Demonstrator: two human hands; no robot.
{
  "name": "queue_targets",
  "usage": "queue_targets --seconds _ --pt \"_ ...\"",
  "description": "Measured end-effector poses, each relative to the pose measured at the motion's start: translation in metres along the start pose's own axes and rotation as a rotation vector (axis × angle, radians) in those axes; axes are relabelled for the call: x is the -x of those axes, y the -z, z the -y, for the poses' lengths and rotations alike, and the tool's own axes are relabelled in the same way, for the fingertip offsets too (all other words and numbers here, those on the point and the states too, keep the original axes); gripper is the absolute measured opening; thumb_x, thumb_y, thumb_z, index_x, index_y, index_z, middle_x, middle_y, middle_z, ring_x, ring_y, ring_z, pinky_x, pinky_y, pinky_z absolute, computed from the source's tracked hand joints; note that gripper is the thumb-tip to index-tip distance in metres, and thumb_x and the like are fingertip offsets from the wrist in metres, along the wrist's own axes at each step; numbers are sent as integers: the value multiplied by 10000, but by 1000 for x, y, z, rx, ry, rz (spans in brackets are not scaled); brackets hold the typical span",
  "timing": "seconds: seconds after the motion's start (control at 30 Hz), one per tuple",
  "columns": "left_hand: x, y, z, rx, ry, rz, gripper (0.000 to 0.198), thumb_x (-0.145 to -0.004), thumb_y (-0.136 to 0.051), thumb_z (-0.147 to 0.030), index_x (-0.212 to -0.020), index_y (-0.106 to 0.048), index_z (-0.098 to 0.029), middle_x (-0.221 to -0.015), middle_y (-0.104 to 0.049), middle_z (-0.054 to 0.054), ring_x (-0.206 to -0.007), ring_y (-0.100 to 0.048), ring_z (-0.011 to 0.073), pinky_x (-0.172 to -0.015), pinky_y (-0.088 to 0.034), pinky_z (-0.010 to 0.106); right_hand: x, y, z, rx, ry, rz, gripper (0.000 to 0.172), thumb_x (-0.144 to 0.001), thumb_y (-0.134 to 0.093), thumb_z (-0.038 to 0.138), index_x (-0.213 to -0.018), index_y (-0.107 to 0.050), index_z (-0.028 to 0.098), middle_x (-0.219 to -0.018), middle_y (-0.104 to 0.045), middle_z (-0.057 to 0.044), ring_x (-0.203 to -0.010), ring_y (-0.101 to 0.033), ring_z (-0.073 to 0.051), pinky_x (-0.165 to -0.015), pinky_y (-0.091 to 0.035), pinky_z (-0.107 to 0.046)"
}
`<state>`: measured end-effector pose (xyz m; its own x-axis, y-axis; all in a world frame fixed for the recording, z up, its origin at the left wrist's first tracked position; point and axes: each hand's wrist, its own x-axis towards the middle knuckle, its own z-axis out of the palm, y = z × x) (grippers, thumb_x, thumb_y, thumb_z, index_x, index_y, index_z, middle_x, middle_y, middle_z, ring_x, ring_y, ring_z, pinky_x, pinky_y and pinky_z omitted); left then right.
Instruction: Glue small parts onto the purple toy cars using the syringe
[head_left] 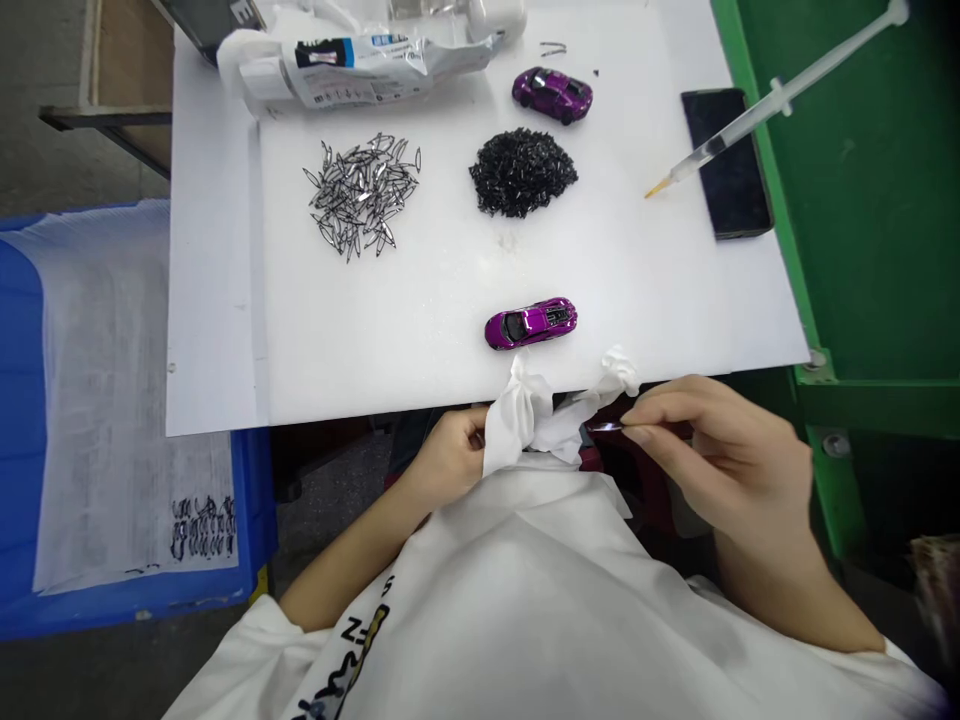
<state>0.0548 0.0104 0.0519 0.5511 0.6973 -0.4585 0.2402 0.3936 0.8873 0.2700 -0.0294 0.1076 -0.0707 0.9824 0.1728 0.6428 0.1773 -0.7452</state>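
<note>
Head view: both hands sit just past the near edge of a white table (217,300).
Left hand (450,458): curled closed around a bunched white cloth (517,420).
Right hand (720,455): thumb and fingers pinched almost shut on a tiny glossy dark sliver (604,427), beside the cloth.
Cars: a shiny purple toy car (530,323) lies near the hands, with a second purple toy car (553,95) farther off; whether either is finished cannot be told.
Heaps: many pieces remain in a heap of glossy black bits (523,172) and a loose spread of thin pointed frames (362,195).
Beyond: a thin plastic syringe (750,125) lies across a black phone (727,160).
</note>
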Motion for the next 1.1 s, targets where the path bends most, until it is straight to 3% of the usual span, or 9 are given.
queue_targets --seconds 0.1,0.23,0.3,0.4,0.57,0.7,0.83,0.93,1.1 --pt "24 17 -13 -475 -59 -32 285 -883 -400 -243 -1003 -656 -202 -884 -690 21 -809 -628 191 -674 -469 269 -16 10 1 -90 -11 -69 186 -780 -600 139 -824 -606 320 -754 -609 -11 -696 -558 -183 -599 -443 -372" --pt "44 36 -41 -860 -327 -226 240 -898 -424 -237 -987 -646 -224 -867 -701 -14 -740 -636 149 -688 -466 244 -50 9 0 -173 14 -168 145 -783 -609 166 -779 -620 311 -741 -602 -1 -688 -558 -167 -611 -453 -358" --pt "35 38 -53 -925 -489 -357 178 -881 -482 -233 -974 -634 -223 -867 -692 -21 -698 -615 131 -686 -462 237 -68 5 -3 -280 -6 -112 95 -776 -623 197 -774 -632 292 -771 -610 -2 -699 -577 -155 -582 -485 -330" --pt "1 35 -65 -1055 -625 -441 294 -830 -563 -215 -1122 -559 -179 -1100 -639 39 -920 -587 188 -827 -447 296 -92 -2 -7 -452 -59 48 17 -770 -635 247 -786 -636 242 -822 -623 -13 -723 -597 -139 -512 -521 -269" --pt "-34 33 -69 -1023 -585 -412 340 -766 -620 -174 -1095 -540 -198 -1011 -658 -9 -917 -544 185 -827 -446 290 -113 -10 -11 -571 -149 243 94 -759 -643 271 -781 -620 184 -850 -644 -25 -684 -605 -121 -435 -520 -217" --pt "-30 43 -74 -855 -489 -347 311 -756 -642 -192 -1048 -534 -208 -1013 -663 -29 -931 -591 160 -849 -458 285 -110 -13 -13 -612 -226 279 112 -758 -644 272 -789 -615 169 -846 -656 -33 -677 -612 -112 -452 -532 -201" --pt "-26 49 -78 -866 -474 -271 299 -815 -595 -231 -1106 -525 -218 -1064 -656 -19 -975 -589 167 -849 -465 304 -106 -16 -13 -627 -293 248 133 -751 -657 280 -786 -623 156 -816 -667 -33 -641 -611 -98 -484 -540 -193" --pt "-27 42 -77 -829 -570 -361 303 -818 -600 -233 -1116 -549 -216 -1063 -658 -3 -952 -578 171 -777 -476 292 -106 -17 -12 -613 -316 191 110 -752 -660 272 -784 -631 171 -781 -666 -19 -671 -621 -100 -529 -549 -187" --pt "-33 21 -71 -546 -694 -612 86 -799 -640 -176 -867 -617 -223 -832 -678 -47 -750 -579 104 -652 -461 233 -104 -18 -12 -599 -300 176 82 -758 -661 272 -793 -642 200 -790 -672 -1 -683 -628 -91 -565 -556 -179"
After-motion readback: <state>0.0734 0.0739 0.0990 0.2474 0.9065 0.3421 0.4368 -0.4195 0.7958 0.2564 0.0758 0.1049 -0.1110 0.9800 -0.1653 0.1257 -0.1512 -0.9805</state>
